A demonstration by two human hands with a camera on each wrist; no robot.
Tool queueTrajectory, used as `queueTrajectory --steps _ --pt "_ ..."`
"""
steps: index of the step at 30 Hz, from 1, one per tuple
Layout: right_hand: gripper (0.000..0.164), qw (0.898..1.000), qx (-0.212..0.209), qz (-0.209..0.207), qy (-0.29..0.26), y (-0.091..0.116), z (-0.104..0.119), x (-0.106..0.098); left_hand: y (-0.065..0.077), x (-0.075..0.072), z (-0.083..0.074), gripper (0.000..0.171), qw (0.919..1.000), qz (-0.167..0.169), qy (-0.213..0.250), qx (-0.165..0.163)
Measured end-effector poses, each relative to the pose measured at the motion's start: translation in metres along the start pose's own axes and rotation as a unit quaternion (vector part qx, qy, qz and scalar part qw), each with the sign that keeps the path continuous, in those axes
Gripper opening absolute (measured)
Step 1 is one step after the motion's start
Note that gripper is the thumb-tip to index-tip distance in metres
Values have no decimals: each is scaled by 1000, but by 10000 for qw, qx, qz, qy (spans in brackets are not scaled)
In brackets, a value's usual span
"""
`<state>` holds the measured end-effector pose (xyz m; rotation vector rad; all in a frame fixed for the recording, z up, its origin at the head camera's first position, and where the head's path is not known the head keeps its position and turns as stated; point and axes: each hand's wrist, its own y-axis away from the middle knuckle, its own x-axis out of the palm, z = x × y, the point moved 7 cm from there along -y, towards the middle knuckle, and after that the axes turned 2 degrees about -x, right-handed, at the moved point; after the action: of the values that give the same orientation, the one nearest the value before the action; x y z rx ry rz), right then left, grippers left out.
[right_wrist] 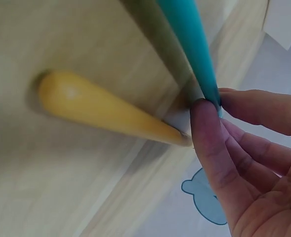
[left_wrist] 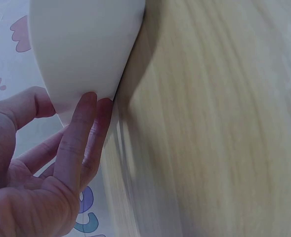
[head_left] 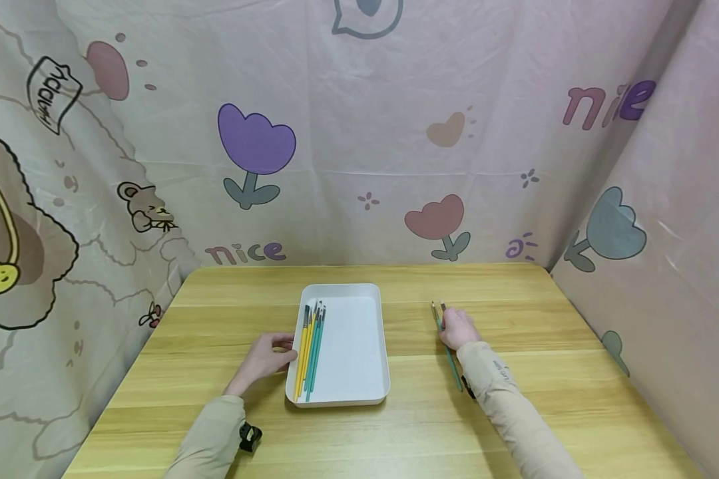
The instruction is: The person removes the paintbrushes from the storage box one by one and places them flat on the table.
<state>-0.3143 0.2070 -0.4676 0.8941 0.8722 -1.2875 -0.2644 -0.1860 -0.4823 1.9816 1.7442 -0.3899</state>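
A white tray [head_left: 353, 346] lies on the wooden table, with several yellow and green paintbrushes [head_left: 313, 356] along its left side. My left hand [head_left: 266, 357] rests against the tray's left wall; in the left wrist view its fingertips [left_wrist: 89, 101] touch the outer wall. To the right of the tray, my right hand [head_left: 459, 328] pinches a green paintbrush [right_wrist: 189, 42] between thumb and fingers. Beneath it, a yellow paintbrush [right_wrist: 101, 106] lies on the table, largely hidden by the hand in the head view, where a second brush tip [head_left: 443, 306] shows.
The wooden table [head_left: 413, 432] extends around the tray on all sides. A patterned cloth [head_left: 347, 133] hangs along the back and both sides of the table. A dark wrist strap [head_left: 249, 437] is on the left forearm.
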Motion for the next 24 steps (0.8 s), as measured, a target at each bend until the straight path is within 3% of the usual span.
queueTrajectory --steps 24 --pt "9 9990 -163 -98 399 -3 2 2 1 0 0 45 10000 13 -17 -15"
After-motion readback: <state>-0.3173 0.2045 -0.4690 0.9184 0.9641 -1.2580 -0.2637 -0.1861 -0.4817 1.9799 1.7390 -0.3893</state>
